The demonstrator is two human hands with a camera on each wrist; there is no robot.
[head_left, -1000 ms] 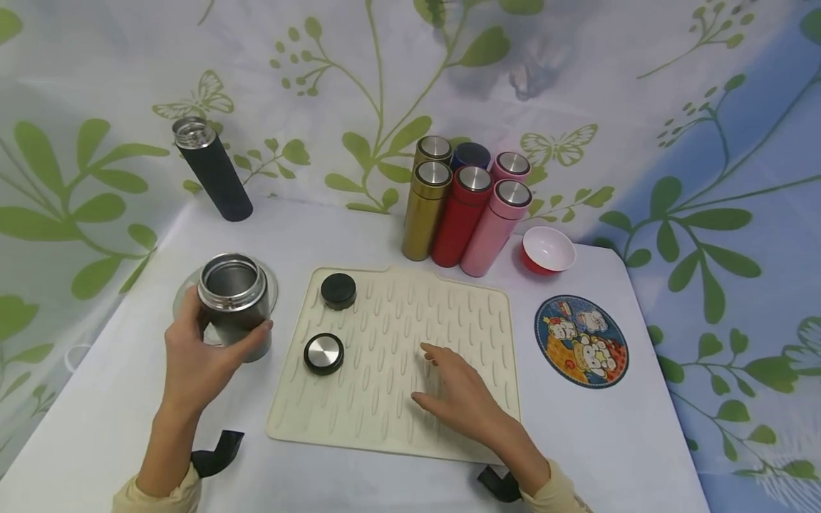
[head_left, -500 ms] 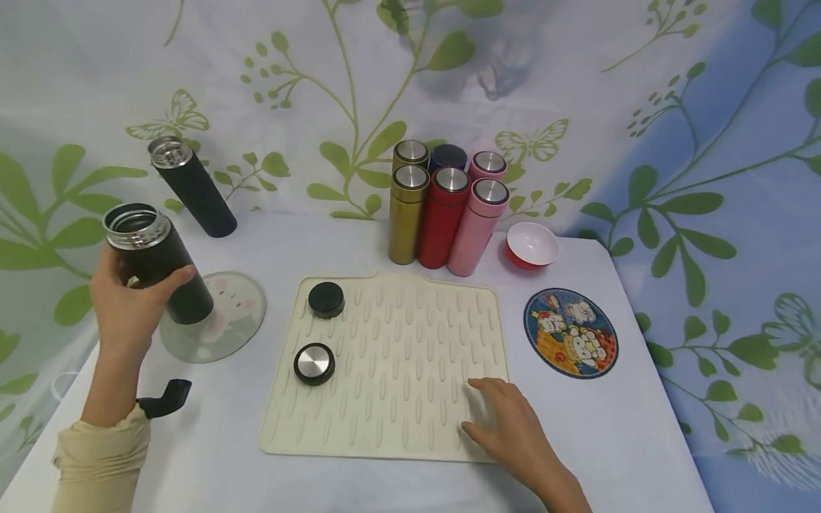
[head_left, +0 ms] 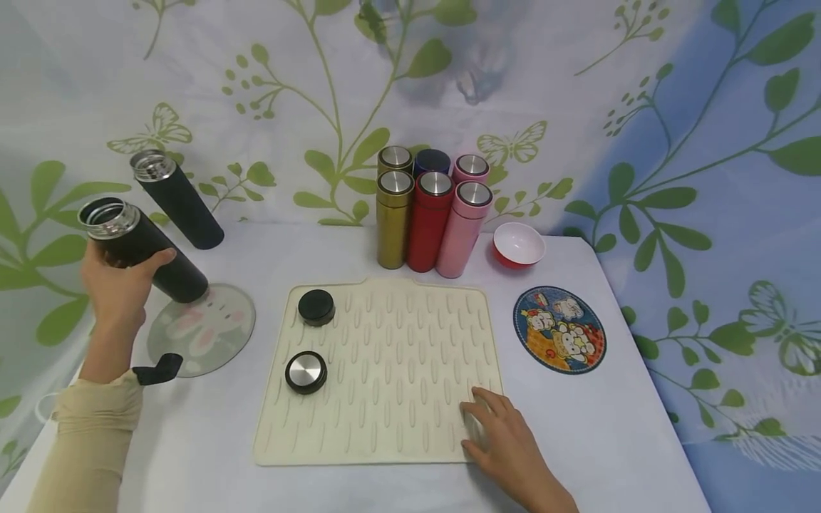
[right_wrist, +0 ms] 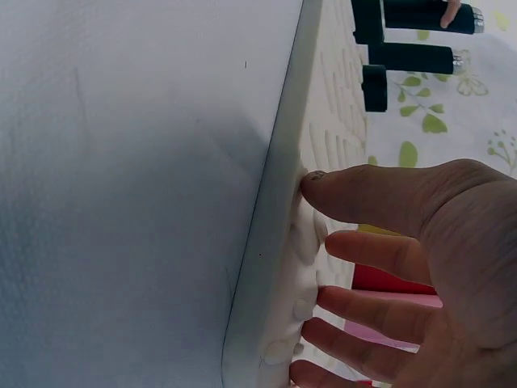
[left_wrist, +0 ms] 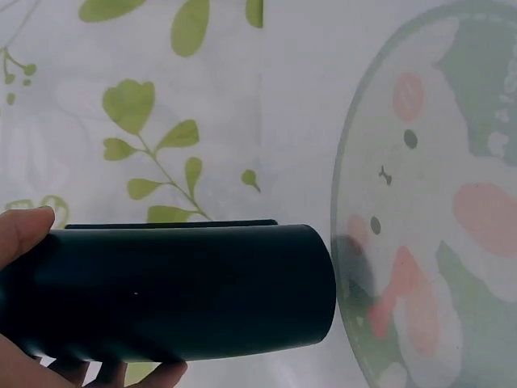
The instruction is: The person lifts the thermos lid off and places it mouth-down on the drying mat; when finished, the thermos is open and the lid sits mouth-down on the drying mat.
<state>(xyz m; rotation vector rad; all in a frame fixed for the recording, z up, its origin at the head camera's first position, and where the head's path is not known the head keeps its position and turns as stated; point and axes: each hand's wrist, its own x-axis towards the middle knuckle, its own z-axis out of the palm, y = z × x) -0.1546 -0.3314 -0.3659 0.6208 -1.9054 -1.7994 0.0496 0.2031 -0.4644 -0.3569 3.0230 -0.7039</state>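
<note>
My left hand (head_left: pixel 117 288) grips a lidless black thermos bottle (head_left: pixel 157 256), its steel mouth facing up. In the left wrist view the bottle's base (left_wrist: pixel 311 283) is at the rim of a round rabbit-print mat (left_wrist: pixel 485 226); whether it touches the table cannot be told. Just behind stands a second lidless black thermos bottle (head_left: pixel 182 206). My right hand (head_left: pixel 509 445) has its fingers loosely bent at the near right corner of a cream ribbed mat (head_left: pixel 391 370), holding nothing. Two bottle lids lie on that mat: a black one (head_left: pixel 316 307) and a steel-topped one (head_left: pixel 306 372).
Capped bottles stand grouped at the back, among them a gold one (head_left: pixel 393 228), a red one (head_left: pixel 428 228) and a pink one (head_left: pixel 460 235). A red bowl (head_left: pixel 518 246) and a round cartoon mat (head_left: pixel 559 330) are at the right. Printed cloth (head_left: pixel 269 43) hangs behind.
My left hand has carried the black bottle left and back, off the rabbit-print mat's middle, toward the other black bottle. My right hand has shifted to the ribbed mat's near right corner.
</note>
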